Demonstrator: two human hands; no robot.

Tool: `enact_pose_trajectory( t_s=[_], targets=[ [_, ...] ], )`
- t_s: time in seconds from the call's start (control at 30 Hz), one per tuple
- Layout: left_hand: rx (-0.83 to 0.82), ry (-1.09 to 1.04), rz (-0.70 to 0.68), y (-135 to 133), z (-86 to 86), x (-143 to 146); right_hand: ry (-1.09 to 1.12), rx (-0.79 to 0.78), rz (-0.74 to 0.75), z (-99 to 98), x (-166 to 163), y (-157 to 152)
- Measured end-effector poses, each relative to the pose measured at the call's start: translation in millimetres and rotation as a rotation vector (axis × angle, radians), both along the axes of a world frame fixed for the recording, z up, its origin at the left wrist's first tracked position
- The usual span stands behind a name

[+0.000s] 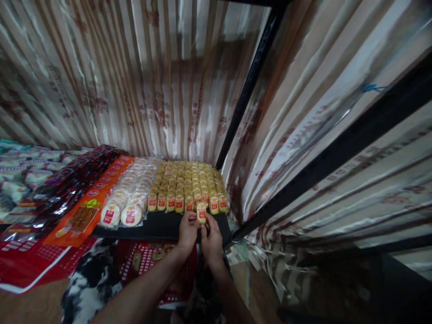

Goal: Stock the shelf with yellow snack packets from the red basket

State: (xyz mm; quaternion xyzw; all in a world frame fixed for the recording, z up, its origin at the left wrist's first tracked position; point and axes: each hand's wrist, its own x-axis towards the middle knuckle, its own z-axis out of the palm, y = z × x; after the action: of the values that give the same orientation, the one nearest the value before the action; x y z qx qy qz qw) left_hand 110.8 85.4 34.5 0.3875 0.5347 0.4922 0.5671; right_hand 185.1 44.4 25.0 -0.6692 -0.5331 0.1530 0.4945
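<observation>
My left hand (187, 232) and my right hand (211, 238) meet at the front edge of a black shelf (158, 228). Together they pinch one small yellow snack pack with a red and white label (201, 212), held upright just in front of the rows. Behind it stand several tight rows of the same yellow packs (187, 182), filling the right part of the shelf. Both hands have their fingers curled round the pack.
Left of the yellow packs lie clear bags of round white cakes (130, 198), then orange packets (88, 208) and dark red packets (72, 180). Striped curtains hang behind and to the right. A black shelf post (251, 81) rises at the corner. Red bags (30, 258) lie below.
</observation>
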Motion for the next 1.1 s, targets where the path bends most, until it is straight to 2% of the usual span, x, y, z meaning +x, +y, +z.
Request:
enact_pose_trajectory(
  t_s=[0.23, 0.43, 0.77, 0.9, 1.1],
  targets=[
    [0.017, 0.167, -0.035, 19, -6.8, 17, -0.129, 0.028, -0.024, -14.5, 14, 22],
    [0.036, 0.545, -0.098, 16, 3.8, 13, -0.194, 0.044, -0.060, -18.2, 13, 23],
    [0.103, 0.454, -0.157, 17, 4.0, 17, -0.200, 0.031, -0.082, -26.2, 13, 27],
    [0.161, 0.391, -0.151, 15, 4.2, 16, -0.120, -0.022, -0.072, -28.0, 14, 27],
    [0.236, 0.431, -0.205, 16, 2.4, 14, -0.116, -0.110, -0.079, -26.7, 13, 28]
  ],
)
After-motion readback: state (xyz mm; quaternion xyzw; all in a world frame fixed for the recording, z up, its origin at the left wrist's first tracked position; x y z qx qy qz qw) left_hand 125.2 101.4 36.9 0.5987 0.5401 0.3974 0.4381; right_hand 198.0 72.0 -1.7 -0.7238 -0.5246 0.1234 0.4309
